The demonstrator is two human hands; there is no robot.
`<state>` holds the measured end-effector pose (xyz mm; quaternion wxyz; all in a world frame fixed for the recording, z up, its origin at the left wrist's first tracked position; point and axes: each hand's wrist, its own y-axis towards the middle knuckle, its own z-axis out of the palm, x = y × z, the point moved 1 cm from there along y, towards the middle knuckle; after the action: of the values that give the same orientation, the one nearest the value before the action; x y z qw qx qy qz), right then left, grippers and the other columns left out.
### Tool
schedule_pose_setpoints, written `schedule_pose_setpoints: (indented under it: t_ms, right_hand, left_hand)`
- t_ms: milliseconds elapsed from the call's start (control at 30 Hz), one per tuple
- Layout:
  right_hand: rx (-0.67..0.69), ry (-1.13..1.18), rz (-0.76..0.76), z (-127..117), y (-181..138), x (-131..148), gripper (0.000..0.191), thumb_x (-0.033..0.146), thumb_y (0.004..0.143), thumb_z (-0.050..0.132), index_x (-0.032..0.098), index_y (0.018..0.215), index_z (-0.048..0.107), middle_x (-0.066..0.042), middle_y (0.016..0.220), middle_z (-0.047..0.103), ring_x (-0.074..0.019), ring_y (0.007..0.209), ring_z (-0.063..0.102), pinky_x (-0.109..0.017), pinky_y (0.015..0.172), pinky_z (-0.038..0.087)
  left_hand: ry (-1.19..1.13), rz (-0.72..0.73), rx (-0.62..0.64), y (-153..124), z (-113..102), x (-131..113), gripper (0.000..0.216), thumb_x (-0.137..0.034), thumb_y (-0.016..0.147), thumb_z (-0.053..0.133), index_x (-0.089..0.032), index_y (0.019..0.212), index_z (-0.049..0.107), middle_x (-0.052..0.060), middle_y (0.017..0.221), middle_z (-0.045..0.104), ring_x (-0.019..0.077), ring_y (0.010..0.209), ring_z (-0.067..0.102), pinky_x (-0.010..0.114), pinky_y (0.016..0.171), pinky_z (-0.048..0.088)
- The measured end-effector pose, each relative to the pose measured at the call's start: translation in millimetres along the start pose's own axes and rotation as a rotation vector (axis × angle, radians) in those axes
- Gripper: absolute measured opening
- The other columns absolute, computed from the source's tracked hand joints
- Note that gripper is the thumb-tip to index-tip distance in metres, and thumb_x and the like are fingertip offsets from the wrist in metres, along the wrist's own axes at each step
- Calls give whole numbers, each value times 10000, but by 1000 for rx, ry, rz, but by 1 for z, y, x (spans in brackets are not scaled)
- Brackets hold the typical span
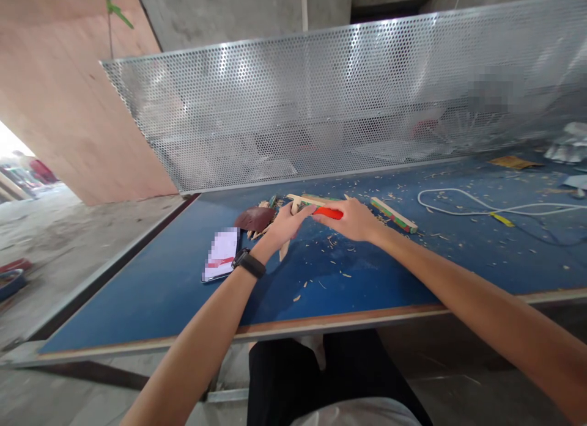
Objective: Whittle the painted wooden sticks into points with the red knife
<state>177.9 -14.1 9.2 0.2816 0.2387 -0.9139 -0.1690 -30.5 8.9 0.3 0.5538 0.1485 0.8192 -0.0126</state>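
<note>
My left hand (286, 222), with a black watch on its wrist, is closed around a pale piece of wood (284, 250); its lower end sticks out below my palm and the rest is mostly covered. Close beside it, my right hand (353, 219) grips a red-handled tool (329, 213) whose working end I cannot make out. Both hands meet just above the blue tabletop. Behind them lies a pale wooden strip (305, 198), partly covered by my fingers. Wood shavings (347, 275) are scattered around.
Left of my hands lie a phone (222, 255) and a dark brown sheet (255, 219) over several wooden sticks. A strip with green and red patches (393, 215) lies to the right, before a white cable (452, 213). A perforated metal panel (293, 120) stands along the back of the blue table (151, 291).
</note>
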Motion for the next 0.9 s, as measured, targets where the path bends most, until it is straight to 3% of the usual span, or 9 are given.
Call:
schedule_pose_setpoints:
  t_ms: [233,400,600,733,900]
  right_hand:
    - [-62,-43,13,3,0,-1,512,710,951,570,317,1110,858,-82,952,829,-277,830,733,-387,691,477]
    - [-129,-147,84,4,-1,5,547,718,948,571,379,1321,783,-84,973,835,-284,827,749,-371,664,465]
    - [-161,-208,125,7,-1,6,564,746,938,562,392,1319,782,-80,918,831,-283,777,742,-356,634,439]
    - [-161,-175,126,10,-2,5,579,737,950,548,377,1345,771,-91,915,828,-287,792,738,-349,615,427]
    - [-173,-157,165,12,-1,2,550,729,963,533,369,1275,809,-92,904,824,-284,780,729,-347,598,401]
  left_hand:
    - [187,114,-115,-2,-2,-4,566,-668,902,678,-223,709,386,-41,628,405,94,567,344,286,537,274]
    - [50,78,-89,-2,3,-6,537,-690,924,634,-231,733,431,-54,576,393,99,534,343,285,537,266]
    - [64,62,-155,-3,6,-10,534,-713,890,651,-232,738,474,-55,566,407,110,543,363,288,551,259]
    - [159,26,-180,-1,4,-7,529,-696,896,654,-229,719,477,-16,629,521,127,577,438,296,579,291]
    - [230,82,-366,2,0,-7,406,-590,916,686,-211,824,574,38,801,666,169,732,568,307,670,365]
